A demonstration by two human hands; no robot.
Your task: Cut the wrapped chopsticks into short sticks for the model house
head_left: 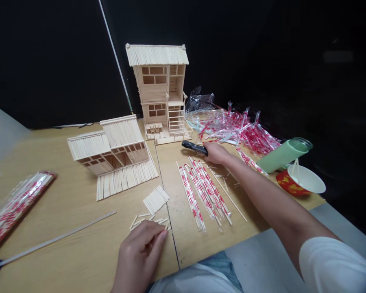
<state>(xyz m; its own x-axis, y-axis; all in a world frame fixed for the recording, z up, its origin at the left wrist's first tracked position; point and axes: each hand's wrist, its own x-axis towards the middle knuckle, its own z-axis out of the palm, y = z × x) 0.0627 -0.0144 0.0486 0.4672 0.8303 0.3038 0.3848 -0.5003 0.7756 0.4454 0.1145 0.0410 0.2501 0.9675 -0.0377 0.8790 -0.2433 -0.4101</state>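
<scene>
My right hand [216, 153] is shut on the end of a black-handled tool [192, 147], possibly a utility knife, whose blade is hidden. Several bundles of chopsticks in red-printed wrappers [199, 191] lie just below that hand. My left hand [139, 254] rests with curled fingers at the near table edge, beside short cut sticks [146, 221]. Its thumb and fingertips are partly hidden, so I cannot tell whether it holds a stick. Behind them are a small mat of glued sticks [156, 199], a two-storey chopstick model house [158, 85], and a lower model building [110, 146].
A wooden table [79, 260] has a seam down its middle. Crumpled plastic wrappers [232, 130] lie at the back right, near a green flask [283, 155] and a red-and-white paper bowl [300, 181]. A wrapped chopstick pack [16, 211] and a long flat strip [51, 232] lie left.
</scene>
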